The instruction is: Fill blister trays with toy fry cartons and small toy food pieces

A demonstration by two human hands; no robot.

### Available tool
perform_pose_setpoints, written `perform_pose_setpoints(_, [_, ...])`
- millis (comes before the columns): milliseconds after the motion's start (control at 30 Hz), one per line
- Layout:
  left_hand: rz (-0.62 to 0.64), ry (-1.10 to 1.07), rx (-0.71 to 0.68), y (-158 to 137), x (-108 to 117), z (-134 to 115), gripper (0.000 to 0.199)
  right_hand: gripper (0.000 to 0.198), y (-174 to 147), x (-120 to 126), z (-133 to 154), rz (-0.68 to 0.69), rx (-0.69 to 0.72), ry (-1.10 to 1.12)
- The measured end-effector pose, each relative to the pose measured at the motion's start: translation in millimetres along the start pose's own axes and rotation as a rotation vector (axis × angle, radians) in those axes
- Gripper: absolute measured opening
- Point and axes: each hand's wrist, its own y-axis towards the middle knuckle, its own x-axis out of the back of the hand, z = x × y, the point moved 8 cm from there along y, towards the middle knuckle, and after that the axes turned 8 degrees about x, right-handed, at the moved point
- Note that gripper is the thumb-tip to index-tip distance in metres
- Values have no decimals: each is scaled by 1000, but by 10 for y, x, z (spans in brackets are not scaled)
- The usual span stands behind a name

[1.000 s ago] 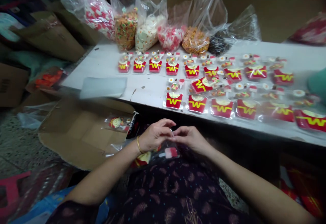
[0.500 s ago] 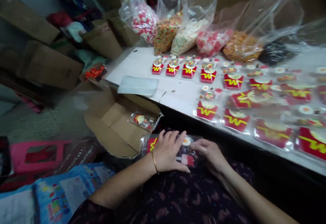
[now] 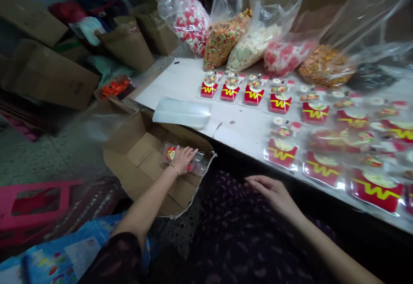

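My left hand (image 3: 183, 160) reaches into an open cardboard box (image 3: 139, 149). Its fingers lie spread over a clear plastic packet (image 3: 197, 163) with red and yellow pieces inside. Whether a second packet lies beneath it I cannot tell. My right hand (image 3: 269, 189) hovers above my lap, near the table edge, with its fingers drawn together and nothing visible in them. On the table (image 3: 238, 125), rows of similar packets (image 3: 283, 152) hold red fries-box shapes with yellow zigzags and small food-shaped pieces.
Clear bags of small pieces (image 3: 190, 26) line the back of the table. A stack of clear plastic sleeves (image 3: 182, 112) lies at the near left edge. On the floor side are a pink stool (image 3: 61, 198), blue printed packages (image 3: 54, 262) and cardboard boxes (image 3: 48, 75).
My left hand has moved left from my lap into the box, and the packet has left my lap. My right hand has let go of the packet and stays above the lap.
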Motion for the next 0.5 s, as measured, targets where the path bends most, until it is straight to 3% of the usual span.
perform_pose_setpoints(100, [123, -6, -12, 142, -425, -4, 92, 33, -172, 283, -94, -38, 26, -157])
perform_pose_setpoints(200, [89, -96, -30, 104, -457, -40, 92, 28, -218, 573, 131, -162, 302, -479])
perform_pose_setpoints(233, [-13, -163, -14, 78, -321, -20, 90, 27, -214, 634, 239, -202, 411, -631])
perform_pose_setpoints(300, [-344, -338, 86, -6, 142, 123, 76, 29, -144, 651, 378, -202, 553, -957])
perform_pose_setpoints(367, [-676, -472, 226, -115, 664, 322, 58, 30, 20, 574, 388, -108, 565, -1233])
perform_pose_setpoints(433, [-807, -520, 226, -66, 1101, 376, 44, 31, 218, 452, 388, -32, 528, -1385])
perform_pose_setpoints(500, [-808, -515, 206, 144, 1436, 396, 37, 33, 418, 281, 458, -4, 496, -1411])
